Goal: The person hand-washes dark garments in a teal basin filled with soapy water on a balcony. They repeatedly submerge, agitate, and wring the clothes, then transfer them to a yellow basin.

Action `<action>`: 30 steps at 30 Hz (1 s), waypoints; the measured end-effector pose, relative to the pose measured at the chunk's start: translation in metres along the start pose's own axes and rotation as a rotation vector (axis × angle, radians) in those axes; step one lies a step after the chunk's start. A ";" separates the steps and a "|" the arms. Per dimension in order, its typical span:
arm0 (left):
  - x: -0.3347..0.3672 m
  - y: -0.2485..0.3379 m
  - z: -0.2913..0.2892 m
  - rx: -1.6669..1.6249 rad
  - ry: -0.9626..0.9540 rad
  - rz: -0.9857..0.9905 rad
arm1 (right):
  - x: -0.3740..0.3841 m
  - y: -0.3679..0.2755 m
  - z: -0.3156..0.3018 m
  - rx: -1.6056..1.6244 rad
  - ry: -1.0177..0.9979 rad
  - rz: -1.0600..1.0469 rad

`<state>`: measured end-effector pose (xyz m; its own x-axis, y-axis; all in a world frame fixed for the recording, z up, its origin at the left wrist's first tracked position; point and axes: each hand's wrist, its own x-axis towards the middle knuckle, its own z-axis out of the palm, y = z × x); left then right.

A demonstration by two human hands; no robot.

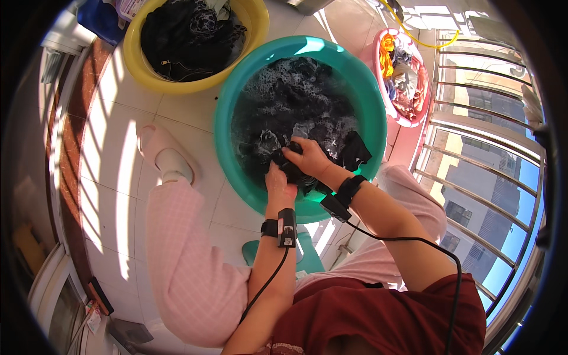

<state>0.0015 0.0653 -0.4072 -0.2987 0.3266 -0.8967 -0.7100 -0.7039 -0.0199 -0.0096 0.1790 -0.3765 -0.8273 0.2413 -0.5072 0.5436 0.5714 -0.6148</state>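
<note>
Black cloth (289, 169) sits mid-frame in the teal basin (225, 124), right hand (309, 158) clutching it; left hand (280, 184) has fingers hidden, can't tell on my feed. Upper-left lilac container (128, 9): print too blurry for me.

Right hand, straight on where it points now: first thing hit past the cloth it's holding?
Right hand: probably more dark laundry in the sudsy water, toward the left wall of the green basin. Depth below the surface is unclear.
</note>
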 end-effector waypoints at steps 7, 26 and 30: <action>0.003 0.012 -0.009 0.073 0.249 -0.046 | 0.020 0.017 0.009 -0.046 0.191 -0.101; -0.015 -0.001 0.004 0.135 0.005 0.086 | -0.070 -0.020 -0.036 0.311 -0.125 -0.146; -0.014 -0.009 0.005 0.057 -0.138 0.010 | -0.067 -0.028 -0.023 0.266 0.017 -0.119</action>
<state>0.0083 0.0702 -0.3922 -0.3880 0.4060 -0.8274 -0.7406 -0.6717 0.0177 0.0276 0.1649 -0.3117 -0.8886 0.1992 -0.4132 0.4586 0.3710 -0.8075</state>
